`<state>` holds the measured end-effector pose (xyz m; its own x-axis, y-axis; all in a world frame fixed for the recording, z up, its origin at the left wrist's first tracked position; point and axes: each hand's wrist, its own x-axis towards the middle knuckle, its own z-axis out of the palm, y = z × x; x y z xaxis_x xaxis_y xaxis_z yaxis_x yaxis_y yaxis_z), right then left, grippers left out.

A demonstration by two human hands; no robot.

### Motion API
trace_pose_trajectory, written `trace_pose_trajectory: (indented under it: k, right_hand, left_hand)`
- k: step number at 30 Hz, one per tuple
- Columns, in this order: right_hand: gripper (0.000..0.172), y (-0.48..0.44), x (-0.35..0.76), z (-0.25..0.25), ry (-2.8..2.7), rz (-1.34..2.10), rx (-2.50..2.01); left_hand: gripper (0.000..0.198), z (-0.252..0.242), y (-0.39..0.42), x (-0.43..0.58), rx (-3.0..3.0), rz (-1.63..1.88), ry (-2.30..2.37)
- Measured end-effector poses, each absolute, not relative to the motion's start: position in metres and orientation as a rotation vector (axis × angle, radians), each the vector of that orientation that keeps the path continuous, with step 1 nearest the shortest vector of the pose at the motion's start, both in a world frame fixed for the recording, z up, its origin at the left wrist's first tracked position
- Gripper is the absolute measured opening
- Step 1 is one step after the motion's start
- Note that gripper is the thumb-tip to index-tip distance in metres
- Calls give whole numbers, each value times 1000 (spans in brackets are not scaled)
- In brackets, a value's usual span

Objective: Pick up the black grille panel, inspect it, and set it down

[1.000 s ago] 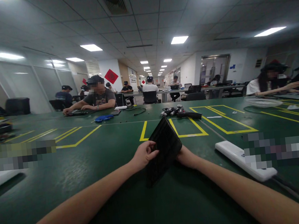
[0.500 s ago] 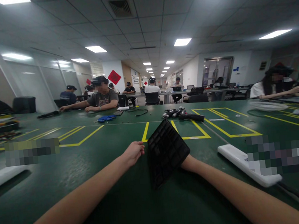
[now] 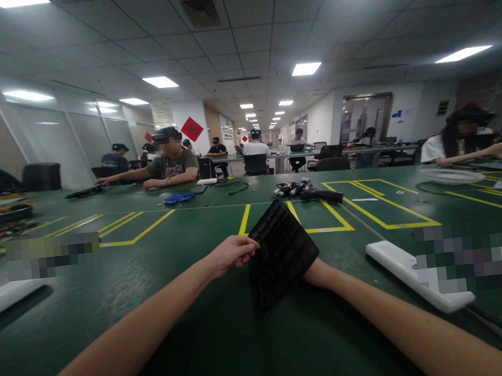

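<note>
A black tray with a grid of small compartments is tilted up on its edge above the green table. My right hand grips its lower right side from behind, with most of the fingers hidden by the tray. My left hand is closed in a pinch, its fingertips over the upper left part of the compartments. Whatever may be between those fingertips is too small to make out. Dark shadow hides what the compartments contain.
White power strips lie at right and left on the green table. Farther off are a bundle of cables, a black-handled tool and a blue object. Yellow tape marks the tabletop. Co-workers sit around it.
My left hand has moved right and slightly up, from beside the tray to over its compartments. The tray and my right hand have stayed nearly still.
</note>
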<state>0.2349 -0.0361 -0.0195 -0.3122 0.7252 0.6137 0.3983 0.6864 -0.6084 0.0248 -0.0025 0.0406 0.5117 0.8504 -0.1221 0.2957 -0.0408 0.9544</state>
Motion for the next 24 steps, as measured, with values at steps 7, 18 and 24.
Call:
trace_pose_trajectory:
  k: [7,18,24]
  right_hand:
    - [32,-40,231,-14,-1890,519,-894]
    - [37,-40,226,-16,-1856,540,-896]
    - [34,-35,227,-17,-1937,523,-802]
  left_hand:
    - [30,37,-6,30,1655,595,958]
    - [24,39,-7,31,1741,570,993]
    - [22,39,-10,36,1806,656,1000]
